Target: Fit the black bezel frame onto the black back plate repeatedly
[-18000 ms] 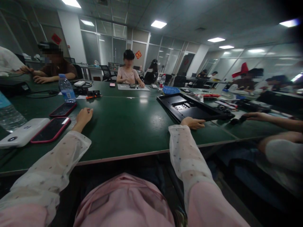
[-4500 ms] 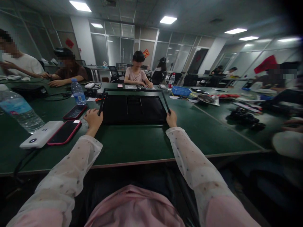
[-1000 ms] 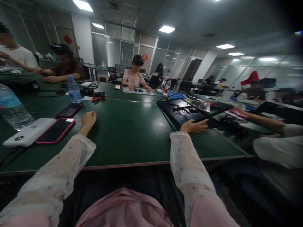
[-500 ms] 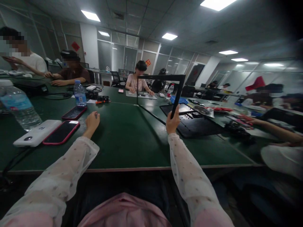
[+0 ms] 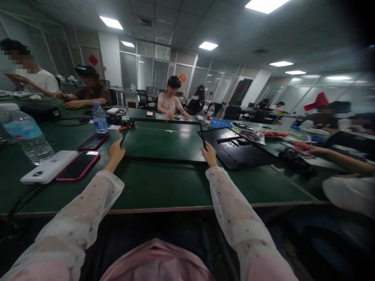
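A thin black rectangular screen bezel (image 5: pixel 166 160), open in the middle, is held between my two hands just above the green table (image 5: pixel 164 183). My left hand (image 5: pixel 116 153) is closed on its left side, with the thumb and fingers around the strip. Its right side is gripped by my right hand (image 5: pixel 209 154). The long near edge lies toward me and the far edge is slightly raised. Just right of my right hand lie black laptop casing parts (image 5: pixel 246 157), with cut-outs and small fittings showing.
On the left are a large water bottle (image 5: pixel 27 134), a white power bank (image 5: pixel 48 167), a red-cased phone (image 5: pixel 78 166), another phone (image 5: pixel 93 141) and a smaller bottle (image 5: pixel 100 119). A blue tray (image 5: pixel 221 123) stands beyond the casing. People sit around the table; a co-worker's arm (image 5: pixel 336 154) reaches in at right.
The bezel has swung from upright in my right hand to nearly level across the table. My left hand, free of it before, now grips its left side.
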Demonstrator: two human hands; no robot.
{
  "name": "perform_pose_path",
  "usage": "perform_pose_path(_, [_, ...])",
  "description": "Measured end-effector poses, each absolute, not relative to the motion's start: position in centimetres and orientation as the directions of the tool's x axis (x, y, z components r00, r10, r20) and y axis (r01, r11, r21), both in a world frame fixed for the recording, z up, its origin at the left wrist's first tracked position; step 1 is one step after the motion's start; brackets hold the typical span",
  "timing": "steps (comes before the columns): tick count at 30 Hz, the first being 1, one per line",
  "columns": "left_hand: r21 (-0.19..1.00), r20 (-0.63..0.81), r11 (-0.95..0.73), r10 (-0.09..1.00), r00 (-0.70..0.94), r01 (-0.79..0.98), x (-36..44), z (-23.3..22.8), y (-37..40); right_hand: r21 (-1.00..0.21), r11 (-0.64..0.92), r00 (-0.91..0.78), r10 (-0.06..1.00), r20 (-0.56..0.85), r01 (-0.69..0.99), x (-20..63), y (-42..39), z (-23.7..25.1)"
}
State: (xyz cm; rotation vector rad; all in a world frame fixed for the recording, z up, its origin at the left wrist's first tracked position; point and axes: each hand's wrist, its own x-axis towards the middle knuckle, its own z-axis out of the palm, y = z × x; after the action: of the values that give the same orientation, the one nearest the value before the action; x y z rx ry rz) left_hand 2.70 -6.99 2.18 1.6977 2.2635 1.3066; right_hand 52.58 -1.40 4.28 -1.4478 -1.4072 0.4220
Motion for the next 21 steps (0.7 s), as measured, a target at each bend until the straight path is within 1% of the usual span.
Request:
perform_pose_path(3, [0.552, 0.385, 0.112, 0.845, -0.372, 0.827, 2.5, 1.9, -6.9, -0.852, 0.05, 0.323, 0.912, 0.252, 0.522, 53.1, -1.0, 3.9])
perform_pose_path(6, [0.49, 0.333, 0.158, 0.875, -0.352, 0.857, 2.3, 1.5, -6.7, -0.905, -0.058, 0.322, 0.943, 0.09, 0.422, 53.5, -0.6, 3.9])
perform_pose_path(9, [0.467, 0.29, 0.183, 0.892, -0.345, 0.865, 2.1, 1.2, -6.5, -0.955, -0.093, 0.263, 0.965, -0.017, 0.281, 53.8, -0.6, 4.2])
perform_pose_path(12, [0.475, 0.296, 0.17, 0.893, -0.339, 0.863, 2.1, 1.1, -6.3, -0.983, -0.077, 0.24, 0.97, -0.036, 0.164, 54.1, -0.8, 4.5])
perform_pose_path(15, [0.483, 0.379, 0.074, 0.88, -0.285, 0.873, 2.5, 1.3, -6.1, -0.994, -0.068, 0.258, 0.965, -0.044, 0.083, 54.3, -1.1, 4.6])
perform_pose_path(17, [0.483, 0.409, -0.042, 0.894, -0.183, 0.874, 3.2, 1.8, -6.1, -0.996, -0.077, 0.268, 0.961, -0.063, 0.045, 54.5, -1.1, 4.5])
perform_pose_path(19, [0.484, 0.354, -0.171, 0.935, -0.013, 0.858, 4.0, 2.3, -6.4, -0.996, -0.084, 0.28, 0.957, -0.081, -0.002, 54.7, -1.0, 4.3])
perform_pose_path(21, [0.463, 0.248, -0.266, 0.955, 0.165, 0.846, 4.9, 2.8, -6.9, -0.993, -0.093, 0.302, 0.947, -0.109, -0.066, 55.0, -0.7, 4.3])
